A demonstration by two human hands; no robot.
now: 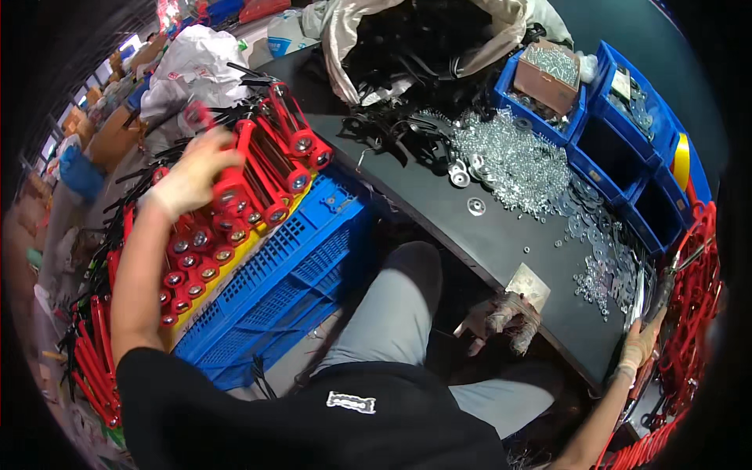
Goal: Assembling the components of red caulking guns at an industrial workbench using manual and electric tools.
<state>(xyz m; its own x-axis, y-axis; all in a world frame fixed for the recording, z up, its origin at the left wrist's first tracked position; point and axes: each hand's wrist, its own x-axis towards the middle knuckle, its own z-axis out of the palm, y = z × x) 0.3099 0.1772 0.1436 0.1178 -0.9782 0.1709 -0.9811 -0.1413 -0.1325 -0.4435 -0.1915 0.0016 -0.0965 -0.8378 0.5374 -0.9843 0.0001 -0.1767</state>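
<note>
My left hand (197,171), in a pale glove or wrap and smeared by motion, is over a pile of red caulking guns (200,254) at the left. Its fingers are curled around a blurred red caulking gun (229,188), whose red end shows above and below the hand. The piled guns have round silver discs at their ends and black handles pointing away to the left. At the far right my right hand (641,346) is closed by the table's edge, beside hanging red metal frames (693,305). Its fingers touch a dark metal part, and what they grip is unclear.
Blue plastic crates (270,274) support the pile. On the dark table (489,243) lie heaps of springs (513,160), loose discs and flat metal plates (599,227). Blue bins (615,153) line the far right. A white sack (341,47) of black parts spills at the back.
</note>
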